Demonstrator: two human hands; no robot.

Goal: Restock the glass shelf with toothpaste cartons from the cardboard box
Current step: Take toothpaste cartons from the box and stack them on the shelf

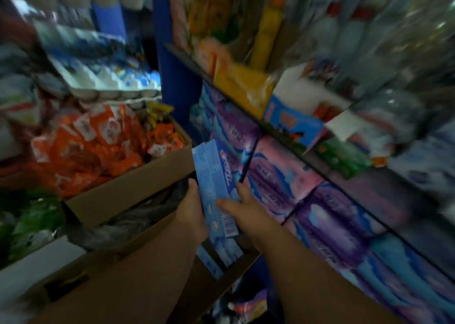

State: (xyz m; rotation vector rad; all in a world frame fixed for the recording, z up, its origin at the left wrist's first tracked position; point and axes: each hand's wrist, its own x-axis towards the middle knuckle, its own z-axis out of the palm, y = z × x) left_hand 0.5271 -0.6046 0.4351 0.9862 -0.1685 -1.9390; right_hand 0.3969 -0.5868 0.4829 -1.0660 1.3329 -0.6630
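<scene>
Two bare forearms reach in from the bottom edge. The left hand [193,211] clasps the left edge of one long light-blue toothpaste carton [215,173], thumb pointing up along it. The right hand [246,213] grips the carton's lower right side, thumb laid across its printed face. The carton is held nearly upright, clear of the brown cardboard box [110,262] below, where at least two more blue cartons [227,250] show; blur prevents a firmer count. A second cardboard box [128,190], heaped with orange packets [93,146], sits to the left. On the right, the glass shelf [357,188] runs diagonally, with purple and pink wrapped packs [278,173] stacked beneath it.
</scene>
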